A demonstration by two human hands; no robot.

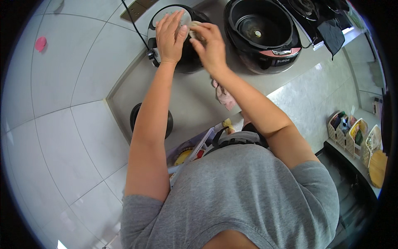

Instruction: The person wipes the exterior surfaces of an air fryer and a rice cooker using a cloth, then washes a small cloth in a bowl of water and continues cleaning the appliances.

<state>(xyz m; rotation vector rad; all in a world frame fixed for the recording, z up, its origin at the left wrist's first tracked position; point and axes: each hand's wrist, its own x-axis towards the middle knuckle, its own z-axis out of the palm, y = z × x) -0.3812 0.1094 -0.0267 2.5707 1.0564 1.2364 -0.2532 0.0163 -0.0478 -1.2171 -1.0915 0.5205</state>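
My left hand point(171, 40) lies flat on the glossy top of a round black and silver kitchen appliance point(188, 62), fingers extended, holding nothing. Beside it, my right hand point(213, 46) pinches a pale, bunched cloth point(195, 27) against the same top. The cloth is partly covered by my fingers. To the right stands a black Supor electric cooker point(262, 53) without a lid. Its dark cavity shows a small round metal piece at the bottom. A pink cloth point(224, 96) lies near the counter's front edge, partly under my right forearm.
The grey counter point(192, 96) meets a white tiled wall point(87, 62) on the left, with a socket panel point(135, 14). A black round object point(169, 124) sits behind my left forearm. A gas hob point(306, 9) is at upper right. White baskets point(357, 135) stand at far right.
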